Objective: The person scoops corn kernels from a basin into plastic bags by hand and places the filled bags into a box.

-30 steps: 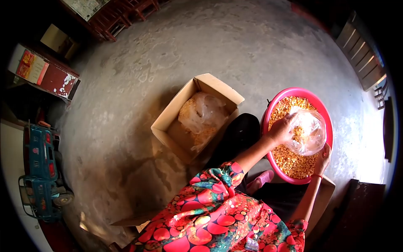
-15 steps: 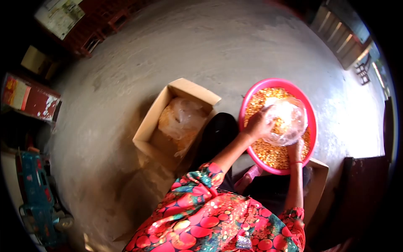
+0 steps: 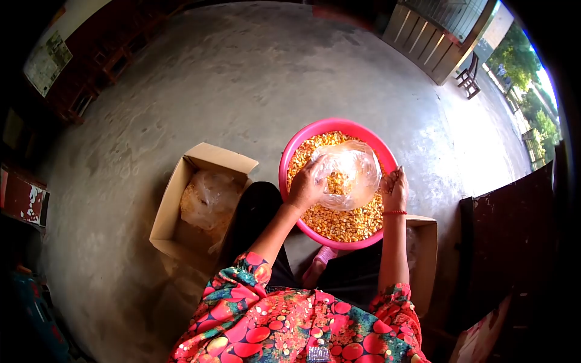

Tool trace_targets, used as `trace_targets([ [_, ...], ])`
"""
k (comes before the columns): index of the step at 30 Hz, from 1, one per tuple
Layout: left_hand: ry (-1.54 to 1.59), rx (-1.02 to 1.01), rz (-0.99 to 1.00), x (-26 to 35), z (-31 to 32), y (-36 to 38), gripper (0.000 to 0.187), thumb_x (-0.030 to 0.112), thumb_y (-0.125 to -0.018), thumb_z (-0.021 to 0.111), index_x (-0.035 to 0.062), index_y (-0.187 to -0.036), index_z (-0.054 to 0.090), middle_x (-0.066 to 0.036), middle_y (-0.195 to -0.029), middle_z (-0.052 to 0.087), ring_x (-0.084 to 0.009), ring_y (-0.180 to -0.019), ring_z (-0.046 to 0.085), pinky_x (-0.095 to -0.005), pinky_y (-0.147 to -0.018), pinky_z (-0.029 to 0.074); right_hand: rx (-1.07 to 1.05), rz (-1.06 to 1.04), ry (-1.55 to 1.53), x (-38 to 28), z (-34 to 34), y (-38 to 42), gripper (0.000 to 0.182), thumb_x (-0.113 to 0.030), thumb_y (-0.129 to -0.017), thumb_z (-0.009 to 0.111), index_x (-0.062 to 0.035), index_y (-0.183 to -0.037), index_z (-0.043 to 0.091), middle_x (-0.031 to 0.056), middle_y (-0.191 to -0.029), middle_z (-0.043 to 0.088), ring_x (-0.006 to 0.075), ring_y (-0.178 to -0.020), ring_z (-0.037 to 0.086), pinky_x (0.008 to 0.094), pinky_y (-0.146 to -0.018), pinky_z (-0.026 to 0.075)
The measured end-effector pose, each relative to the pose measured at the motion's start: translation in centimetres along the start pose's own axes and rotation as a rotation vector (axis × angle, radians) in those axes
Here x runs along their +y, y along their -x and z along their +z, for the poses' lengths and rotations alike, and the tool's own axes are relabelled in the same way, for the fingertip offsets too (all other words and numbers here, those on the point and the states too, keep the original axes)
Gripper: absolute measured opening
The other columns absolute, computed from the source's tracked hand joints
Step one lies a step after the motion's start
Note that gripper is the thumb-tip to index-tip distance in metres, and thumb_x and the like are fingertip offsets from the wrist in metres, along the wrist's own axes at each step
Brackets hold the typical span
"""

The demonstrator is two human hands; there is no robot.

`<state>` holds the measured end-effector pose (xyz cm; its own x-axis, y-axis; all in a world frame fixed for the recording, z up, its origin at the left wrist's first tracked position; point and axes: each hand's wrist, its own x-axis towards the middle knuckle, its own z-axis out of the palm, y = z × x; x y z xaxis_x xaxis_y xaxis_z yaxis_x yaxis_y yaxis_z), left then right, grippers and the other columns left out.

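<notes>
A clear plastic bag [image 3: 362, 175] with some yellow corn kernels in it is spread over the pink basin [image 3: 290, 142]. My left hand [image 3: 307, 183] grips the bag's left edge. Loose corn kernels [image 3: 345, 224] fill much of the basin below. At the basin's right rim, my right hand [image 3: 395, 189] is closed with its fingers curled up, close to the bag's right side. Whatever lies inside those fingers is hidden.
To the left stands an open cardboard box [image 3: 166, 212] holding a filled plastic bag [image 3: 212, 196]. Another cardboard box [image 3: 428, 257] is partly hidden beside my right leg. Dark furniture [image 3: 508, 242] stands at the right; a chair [image 3: 469, 77] is by the doorway.
My right hand has come up from the kernels under the bag to the basin's right rim. The left hand keeps its grip on the bag. The whole view has shifted.
</notes>
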<state>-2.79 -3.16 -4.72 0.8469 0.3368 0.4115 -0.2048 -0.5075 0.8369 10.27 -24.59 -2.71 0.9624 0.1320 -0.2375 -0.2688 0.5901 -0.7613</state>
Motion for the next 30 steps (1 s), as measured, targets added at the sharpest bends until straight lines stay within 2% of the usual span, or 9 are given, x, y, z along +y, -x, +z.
trace_targets([
  [8,-0.023,0.029,0.055,1.1,-0.5,-0.3,0.065,0.0,-0.071,0.056,0.0042,-0.133,0.038,-0.023,-0.123,0.05,-0.0374,-0.112,0.049,-0.0397,-0.094,0.043,-0.494,0.116,-0.026,-1.3,10.4,5.5,0.021,-0.024,-0.096,0.043,-0.0107,-0.081,0.049,-0.007,-0.055,0.029,0.0034,-0.043,0.024,0.0189,-0.038,0.021],
  [12,0.014,0.038,0.051,1.3,-0.8,-0.2,0.067,-0.001,-0.069,0.053,0.001,-0.134,0.035,-0.027,-0.124,0.047,-0.0393,-0.115,0.046,-0.0405,-0.096,0.041,-0.53,0.415,0.117,2.8,9.3,4.9,0.022,-0.025,-0.096,0.045,-0.0106,-0.079,0.049,-0.0073,-0.056,0.03,0.004,-0.044,0.026,0.0184,-0.038,0.022],
  [16,0.103,0.115,0.063,1.5,-0.8,-0.2,0.066,-0.003,-0.067,0.053,-0.0041,-0.131,0.037,-0.024,-0.127,0.047,-0.0315,-0.12,0.047,-0.0348,-0.101,0.037,-0.51,0.449,0.28,5.1,7.2,2.5,0.021,-0.023,-0.094,0.047,-0.009,-0.079,0.051,-0.005,-0.059,0.038,0.0054,-0.047,0.033,0.0206,-0.043,0.03],
  [18,0.239,0.093,0.023,1.5,-1.0,-0.2,0.067,-0.004,-0.066,0.051,-0.0055,-0.131,0.037,-0.023,-0.128,0.047,-0.0266,-0.121,0.047,-0.033,-0.101,0.037,-0.452,0.145,0.458,5.7,6.5,1.3,0.018,-0.019,-0.092,0.048,-0.0057,-0.085,0.058,-0.0004,-0.068,0.052,0.007,-0.057,0.046,0.0211,-0.053,0.039],
  [19,0.323,0.084,0.0,1.1,-0.8,0.0,0.066,-0.003,-0.066,0.05,-0.0065,-0.131,0.037,-0.021,-0.128,0.048,-0.0234,-0.12,0.047,-0.0317,-0.101,0.036,-0.528,0.021,0.675,3.8,7.2,2.0,0.02,-0.015,-0.089,0.051,-0.0017,-0.098,0.063,0.0054,-0.089,0.063,0.0117,-0.08,0.057,0.0236,-0.072,0.046],
  [23,0.274,0.106,0.001,1.8,-1.3,-0.2,0.065,0.0,-0.069,0.056,-0.0057,-0.131,0.037,-0.02,-0.127,0.048,-0.0247,-0.119,0.047,-0.0326,-0.1,0.037,-0.595,-0.063,1.032,3.5,6.9,0.6,0.031,-0.011,-0.084,0.057,-0.0047,-0.114,0.06,0.0079,-0.113,0.061,0.0208,-0.108,0.054,0.0303,-0.093,0.041],
  [24,0.275,0.102,0.003,1.2,-1.0,-0.1,0.065,0.0,-0.069,0.056,-0.0057,-0.131,0.037,-0.02,-0.127,0.048,-0.0247,-0.119,0.047,-0.0326,-0.1,0.037,-0.591,-0.064,1.031,4.0,5.5,-0.5,0.031,-0.011,-0.084,0.057,-0.0047,-0.114,0.06,0.0079,-0.113,0.061,0.0208,-0.108,0.054,0.0303,-0.093,0.041],
  [26,0.204,0.16,0.022,0.9,-1.0,-0.2,0.064,0.005,-0.072,0.061,-0.0035,-0.131,0.038,-0.02,-0.127,0.049,-0.0266,-0.119,0.047,-0.0341,-0.099,0.038,-0.659,-0.526,1.381,3.5,5.4,-0.1,0.03,-0.01,-0.083,0.056,-0.0079,-0.113,0.059,0.011,-0.116,0.058,0.0237,-0.111,0.052,0.0333,-0.096,0.04],
  [30,0.056,0.169,0.105,1.5,-1.1,-0.5,0.063,0.01,-0.076,0.065,-0.0026,-0.131,0.037,-0.023,-0.126,0.048,-0.0335,-0.116,0.049,-0.0375,-0.097,0.041,-0.778,-0.375,1.542,4.2,2.8,-1.6,0.037,-0.012,-0.079,0.061,-0.0104,-0.116,0.059,0.0144,-0.117,0.057,0.0253,-0.108,0.055,0.0342,-0.092,0.043],
])
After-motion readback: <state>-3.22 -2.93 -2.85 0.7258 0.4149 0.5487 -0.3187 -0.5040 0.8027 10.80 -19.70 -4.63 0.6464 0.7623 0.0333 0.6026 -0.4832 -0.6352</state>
